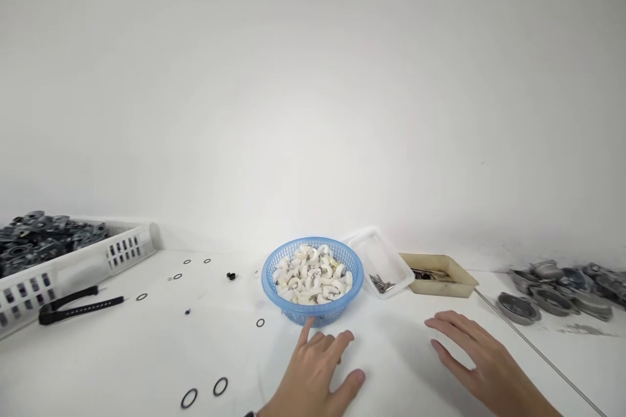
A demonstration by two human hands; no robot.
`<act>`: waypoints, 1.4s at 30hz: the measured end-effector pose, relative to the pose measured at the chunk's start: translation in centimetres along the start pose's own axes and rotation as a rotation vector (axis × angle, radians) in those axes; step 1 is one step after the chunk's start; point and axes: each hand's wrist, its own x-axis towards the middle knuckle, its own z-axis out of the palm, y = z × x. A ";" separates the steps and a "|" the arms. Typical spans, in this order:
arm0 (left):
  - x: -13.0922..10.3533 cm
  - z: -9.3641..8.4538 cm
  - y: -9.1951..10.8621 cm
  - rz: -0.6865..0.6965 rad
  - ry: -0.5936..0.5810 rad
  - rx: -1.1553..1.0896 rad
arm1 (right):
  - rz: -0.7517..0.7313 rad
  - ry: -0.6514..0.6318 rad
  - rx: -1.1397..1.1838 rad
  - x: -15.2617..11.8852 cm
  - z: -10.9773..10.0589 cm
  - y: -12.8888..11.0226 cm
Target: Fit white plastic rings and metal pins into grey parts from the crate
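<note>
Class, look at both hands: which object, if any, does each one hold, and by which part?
Nothing is held. The left hand is empty, its index fingertip by the blue basket. The right hand is empty too, fingers spread over the white table.

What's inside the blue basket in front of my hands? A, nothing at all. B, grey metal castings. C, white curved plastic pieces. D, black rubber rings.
C: the blue basket is heaped with white curved plastic pieces, just beyond the left hand; the black rings lie loose on the table.
</note>
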 end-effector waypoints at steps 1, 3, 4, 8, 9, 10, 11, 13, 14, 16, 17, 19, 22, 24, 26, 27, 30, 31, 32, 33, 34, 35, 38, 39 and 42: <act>0.0 0.0 0.0 -0.010 -0.018 -0.010 | 0.028 -0.002 0.024 -0.1 -0.2 0.0; 0.0 -0.1 0.1 -0.031 -0.048 -0.030 | 0.076 -0.014 0.073 -0.2 -0.4 -0.5; 0.0 -0.1 0.2 -0.043 -0.057 -0.038 | 0.091 -0.027 0.098 -0.1 -0.5 -1.0; 0.0 -0.4 0.4 -0.076 -0.053 -0.059 | 0.078 -0.096 0.164 0.2 -0.4 -3.3; 0.0 -0.5 0.5 -0.087 -0.047 -0.067 | 0.067 -0.119 0.172 0.3 -0.4 -3.8; 0.0 -0.5 0.5 -0.099 -0.041 -0.077 | 0.056 -0.141 0.179 0.3 -0.4 -4.2; 0.0 -0.6 0.5 -0.111 -0.035 -0.087 | 0.046 -0.162 0.185 0.3 -0.4 -4.5; -0.1 -0.6 0.5 -0.119 -0.030 -0.100 | 0.042 -0.191 0.195 0.2 -0.4 -4.8; -0.1 -0.6 0.5 -0.112 -0.028 -0.100 | 0.046 -0.198 0.199 0.1 -0.5 -4.8; -0.1 -0.4 0.4 -0.091 -0.022 -0.088 | 0.064 -0.203 0.208 0.1 -0.6 -4.6; -0.1 -0.4 0.4 -0.083 -0.019 -0.077 | 0.077 -0.207 0.212 0.1 -0.6 -4.4; -0.1 -0.3 0.3 -0.081 -0.011 -0.058 | 0.096 -0.213 0.222 0.2 -0.7 -4.0; -0.1 -0.4 0.3 -0.091 -0.004 -0.044 | 0.113 -0.224 0.226 0.3 -0.7 -3.7; -0.2 -0.5 0.4 -0.094 0.004 -0.037 | 0.116 -0.239 0.226 0.2 -0.7 -3.8; -0.2 -0.6 0.6 -0.096 0.015 -0.031 | 0.110 -0.258 0.231 0.1 -0.7 -4.1; -0.2 -0.7 0.7 -0.097 0.019 -0.031 | 0.105 -0.267 0.236 0.1 -0.8 -4.2; -0.2 -0.7 0.8 -0.104 0.021 -0.040 | 0.097 -0.283 0.246 0.1 -0.8 -4.4; -0.2 -0.7 0.8 -0.107 0.020 -0.041 | 0.100 -0.286 0.246 0.1 -0.9 -4.4; -0.2 -0.7 0.8 -0.111 0.016 -0.040 | 0.102 -0.285 0.245 0.1 -0.9 -4.4; -0.2 -0.7 0.7 -0.116 0.012 -0.038 | 0.106 -0.283 0.243 0.1 -0.9 -4.4; -0.2 -0.7 0.6 -0.121 0.009 -0.034 | 0.110 -0.282 0.241 0.1 -0.9 -4.3; -0.2 -0.7 0.5 -0.127 0.009 -0.030 | 0.115 -0.281 0.239 0.1 -0.8 -4.2; -0.1 -0.8 0.4 -0.135 0.006 -0.019 | 0.123 -0.286 0.239 -0.1 -0.6 -4.1; -0.1 -0.8 0.4 -0.135 0.003 -0.019 | 0.123 -0.288 0.239 -0.1 -0.5 -4.0; 0.0 -0.7 0.5 -0.133 -0.012 -0.030 | 0.118 -0.297 0.241 -0.3 -0.2 -4.0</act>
